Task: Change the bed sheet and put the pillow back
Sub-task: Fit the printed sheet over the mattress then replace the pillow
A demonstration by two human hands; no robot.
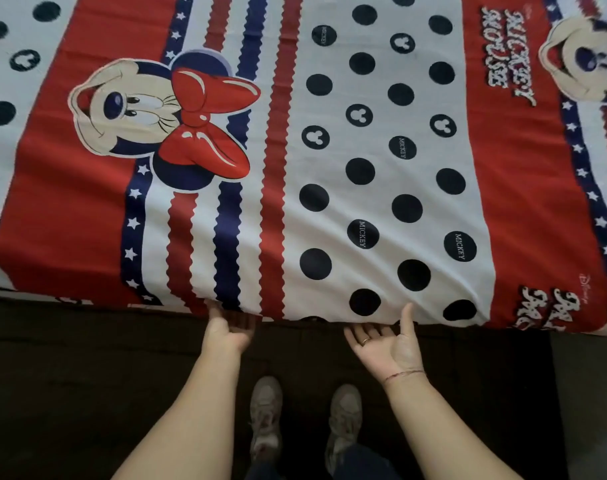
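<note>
1. The bed sheet (381, 202) lay spread across the upper frame, its hem at lower centre
2. My right hand (387, 344) was palm-up and splayed, holding nothing, thumb touching the hem
3. My left hand (226, 330) reached under the hem; fingertips hidden, grip unclear
4. I judged it light, limp cloth, best pinched along that hem

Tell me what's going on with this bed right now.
A person stands at the bed's edge with both palms turned up at the near hem of the cartoon-print sheet, which is already spread flat over the mattress. The left hand reaches under the hem. The right hand lies open with its fingers at the hem. It looks like the edge is being tucked in. No pillow is in view.
</note>
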